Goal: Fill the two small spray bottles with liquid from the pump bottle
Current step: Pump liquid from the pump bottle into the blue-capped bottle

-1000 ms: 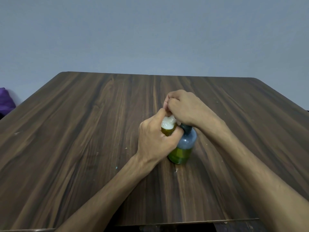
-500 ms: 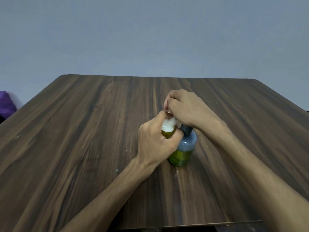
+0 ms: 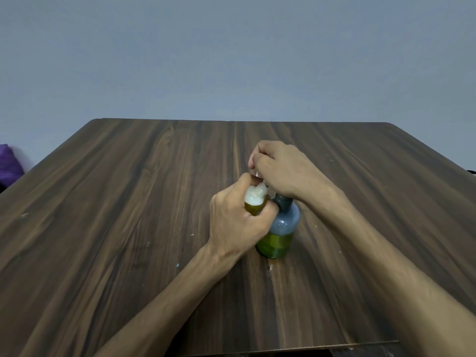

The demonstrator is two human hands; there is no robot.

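Note:
A blue-grey pump bottle (image 3: 282,228) with green liquid in its lower part stands upright near the middle of the wooden table (image 3: 128,215). My left hand (image 3: 237,225) grips a small spray bottle (image 3: 255,202), yellow liquid below and a white neck on top, held just left of the pump bottle's dark collar. My right hand (image 3: 280,168) is curled over the pump head, which it hides, with its fingertips above the small bottle's open neck. Only one small spray bottle shows.
A purple object (image 3: 7,163) lies beyond the table's left edge. A plain grey wall stands behind the table. Small pale specks dot the tabletop around the bottles.
Both hands and the bottles stay in nearly the same place. The view has tilted slightly, so the table sits a little lower in the frame.

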